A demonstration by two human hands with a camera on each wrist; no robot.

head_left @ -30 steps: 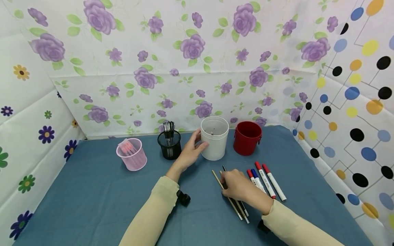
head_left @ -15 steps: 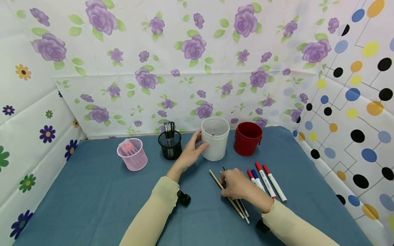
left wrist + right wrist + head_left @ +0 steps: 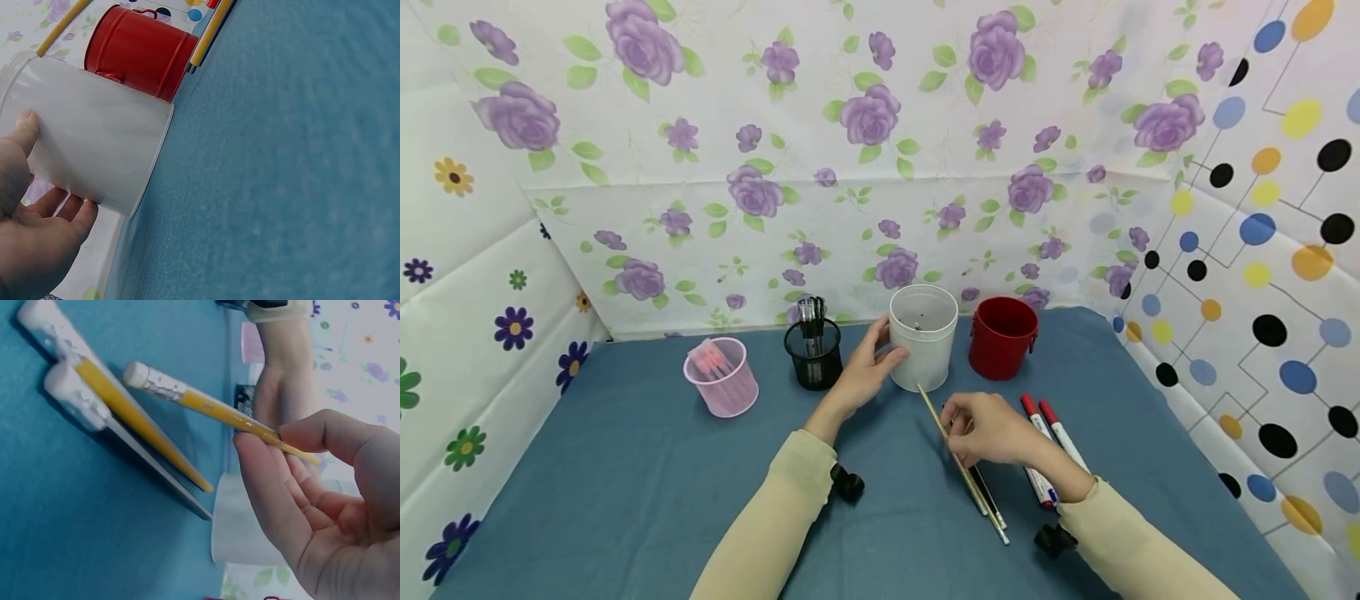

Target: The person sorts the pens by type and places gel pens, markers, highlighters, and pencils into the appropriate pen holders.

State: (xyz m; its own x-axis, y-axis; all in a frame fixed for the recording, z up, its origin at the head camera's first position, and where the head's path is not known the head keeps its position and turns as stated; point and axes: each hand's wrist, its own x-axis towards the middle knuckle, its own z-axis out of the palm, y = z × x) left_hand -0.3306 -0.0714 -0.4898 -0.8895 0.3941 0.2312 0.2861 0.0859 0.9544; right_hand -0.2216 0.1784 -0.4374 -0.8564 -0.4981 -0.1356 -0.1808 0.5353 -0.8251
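My left hand (image 3: 867,373) holds the white cup (image 3: 928,360) by its left side. In the left wrist view, the thumb lies on the cup's wall and the fingertips press under its other side. My right hand (image 3: 996,429) pinches a yellow pencil (image 3: 219,414) between thumb and forefinger, its white eraser end free in the right wrist view. The held pencil slants off the cloth, its far tip near the cup's base in the head view. Below it, another yellow pencil (image 3: 140,425) and a black pencil (image 3: 153,461) lie on the cloth.
A red bucket (image 3: 1002,340) stands just right of the white cup. Red-capped markers (image 3: 1070,437) lie right of the right hand, partly covered by it. Leftward are a black mesh holder (image 3: 817,367) with pens and a pink cup (image 3: 735,393) with pink-topped items.
My right hand has lifted the yellow pencil off the pile and moved slightly up; its tip now points nearer the white cup. The left hand and the cup stay put.
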